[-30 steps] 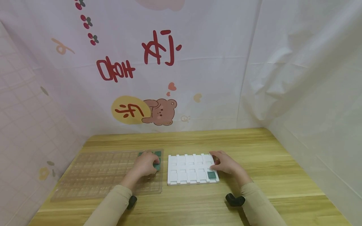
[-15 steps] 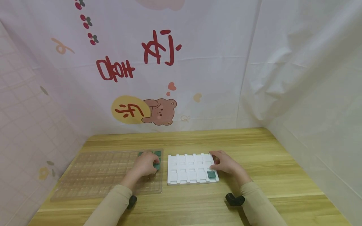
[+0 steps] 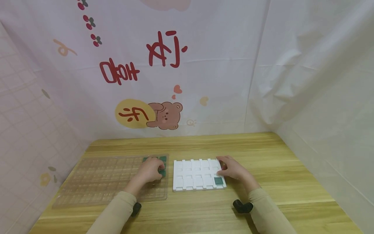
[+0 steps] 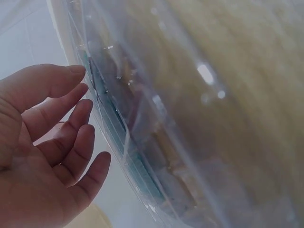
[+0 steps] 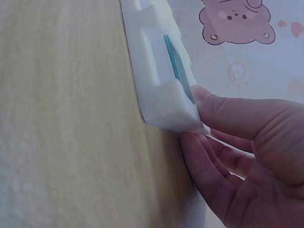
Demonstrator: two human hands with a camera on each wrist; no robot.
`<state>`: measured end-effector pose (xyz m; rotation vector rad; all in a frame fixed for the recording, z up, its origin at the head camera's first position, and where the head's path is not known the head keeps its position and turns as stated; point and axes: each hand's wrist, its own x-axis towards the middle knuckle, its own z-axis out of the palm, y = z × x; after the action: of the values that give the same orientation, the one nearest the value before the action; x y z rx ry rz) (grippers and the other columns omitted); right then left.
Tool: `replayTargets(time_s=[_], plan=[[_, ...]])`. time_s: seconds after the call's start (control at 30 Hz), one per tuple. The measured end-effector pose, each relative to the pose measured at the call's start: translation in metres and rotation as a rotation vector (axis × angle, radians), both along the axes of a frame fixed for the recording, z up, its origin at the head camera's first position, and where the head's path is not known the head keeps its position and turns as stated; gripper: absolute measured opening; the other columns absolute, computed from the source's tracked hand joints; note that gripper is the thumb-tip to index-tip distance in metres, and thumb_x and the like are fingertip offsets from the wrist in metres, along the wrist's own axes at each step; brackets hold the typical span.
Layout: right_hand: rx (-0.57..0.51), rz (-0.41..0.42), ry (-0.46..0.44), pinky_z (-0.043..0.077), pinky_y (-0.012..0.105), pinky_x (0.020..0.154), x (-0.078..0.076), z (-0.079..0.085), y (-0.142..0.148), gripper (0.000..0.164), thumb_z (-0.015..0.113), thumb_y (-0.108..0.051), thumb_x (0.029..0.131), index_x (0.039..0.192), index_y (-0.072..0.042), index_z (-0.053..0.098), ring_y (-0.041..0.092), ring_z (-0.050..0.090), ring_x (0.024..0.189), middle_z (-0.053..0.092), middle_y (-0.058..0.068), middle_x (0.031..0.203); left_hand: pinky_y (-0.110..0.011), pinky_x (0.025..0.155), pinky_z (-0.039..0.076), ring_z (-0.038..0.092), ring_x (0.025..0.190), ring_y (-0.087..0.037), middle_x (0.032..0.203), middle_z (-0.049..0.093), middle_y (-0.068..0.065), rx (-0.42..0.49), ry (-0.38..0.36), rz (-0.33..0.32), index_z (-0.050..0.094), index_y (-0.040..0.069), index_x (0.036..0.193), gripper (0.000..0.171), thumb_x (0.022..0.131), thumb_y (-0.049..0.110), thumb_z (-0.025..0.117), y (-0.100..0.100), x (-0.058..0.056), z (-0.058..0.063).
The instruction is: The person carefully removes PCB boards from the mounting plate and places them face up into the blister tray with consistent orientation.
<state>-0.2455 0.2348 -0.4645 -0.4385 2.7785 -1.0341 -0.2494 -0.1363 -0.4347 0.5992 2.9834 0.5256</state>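
Observation:
My left hand (image 3: 150, 169) is over the right end of a clear plastic tray (image 3: 96, 182). Its thumb and fingertips are at small green circuit boards (image 3: 162, 173) lying in the pockets; nothing lifted shows between them. In the left wrist view, the loosely bent fingers (image 4: 85, 114) are close against the tray. On the right, my right hand (image 3: 232, 168) holds the right edge of a white tray (image 3: 195, 175) between thumb and fingers. One green circuit board (image 3: 218, 181) sits in its front right pocket; in the right wrist view, that board (image 5: 172, 59) shows edge-on.
Both trays lie side by side on a wooden table (image 3: 204, 211), a narrow gap between them. A printed curtain (image 3: 216, 74) hangs behind, with pale cloth at both sides. A black wrist mount (image 3: 243, 206) sticks out beside the right sleeve, another (image 3: 136, 209) beside the left.
The green board by the left fingertips looks slightly shifted against the hand. Both hands and both trays stay where they were.

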Motion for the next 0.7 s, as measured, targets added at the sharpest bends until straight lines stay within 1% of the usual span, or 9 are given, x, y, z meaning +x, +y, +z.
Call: replayTargets(time_s=[0.13, 0.27, 0.43, 0.6, 0.63, 0.7], plan=[[0.006, 0.004, 0.006, 0.048, 0.042, 0.085, 0.0, 0.0, 0.001, 0.069, 0.078, -0.012, 0.084, 0.142, 0.006, 0.046, 0.023, 0.055, 0.092, 0.049, 0.023, 0.128, -0.047, 0.087, 0.05, 0.058, 0.097, -0.028, 0.092, 0.067, -0.002, 0.006, 0.005, -0.003, 0.074, 0.009, 0.092, 0.022, 0.072, 0.006, 0.082, 0.001, 0.001, 0.001], [0.009, -0.004, 0.0, 0.047, 0.041, 0.086, 0.0, -0.001, 0.001, 0.068, 0.078, -0.011, 0.085, 0.143, 0.005, 0.046, 0.022, 0.055, 0.092, 0.049, 0.023, 0.13, -0.044, 0.083, 0.051, 0.059, 0.093, -0.025, 0.091, 0.066, -0.001, 0.028, 0.031, -0.007, 0.074, 0.009, 0.092, 0.02, 0.074, 0.007, 0.082, 0.001, 0.002, 0.001], [0.01, -0.006, 0.004, 0.047, 0.042, 0.087, -0.001, -0.001, 0.002, 0.068, 0.077, -0.011, 0.085, 0.143, 0.005, 0.045, 0.023, 0.055, 0.093, 0.048, 0.023, 0.13, -0.041, 0.08, 0.052, 0.06, 0.093, -0.023, 0.094, 0.067, 0.0, 0.088, 0.062, 0.003, 0.074, 0.01, 0.097, 0.02, 0.078, 0.008, 0.08, 0.002, 0.004, 0.001], [0.008, -0.012, -0.005, 0.047, 0.042, 0.087, 0.0, 0.0, 0.001, 0.068, 0.077, -0.011, 0.085, 0.143, 0.005, 0.045, 0.023, 0.054, 0.093, 0.048, 0.023, 0.13, -0.039, 0.077, 0.052, 0.06, 0.088, -0.02, 0.092, 0.067, 0.0, 0.154, 0.092, 0.004, 0.073, 0.008, 0.099, 0.021, 0.078, 0.006, 0.078, 0.003, 0.009, 0.005], [0.006, -0.014, -0.008, 0.047, 0.042, 0.087, 0.0, 0.0, 0.001, 0.068, 0.077, -0.011, 0.085, 0.144, 0.004, 0.045, 0.023, 0.054, 0.093, 0.048, 0.022, 0.13, -0.039, 0.077, 0.052, 0.06, 0.088, -0.02, 0.092, 0.068, 0.0, 0.166, 0.095, 0.003, 0.073, 0.007, 0.099, 0.022, 0.078, 0.006, 0.078, 0.003, 0.011, 0.005], [0.004, -0.01, -0.008, 0.047, 0.042, 0.087, 0.0, 0.0, 0.0, 0.069, 0.078, -0.011, 0.085, 0.143, 0.005, 0.045, 0.023, 0.055, 0.093, 0.048, 0.023, 0.129, -0.042, 0.085, 0.051, 0.061, 0.087, -0.019, 0.092, 0.068, 0.0, 0.179, 0.101, -0.001, 0.073, 0.006, 0.101, 0.022, 0.079, 0.006, 0.079, 0.004, 0.013, 0.006]])
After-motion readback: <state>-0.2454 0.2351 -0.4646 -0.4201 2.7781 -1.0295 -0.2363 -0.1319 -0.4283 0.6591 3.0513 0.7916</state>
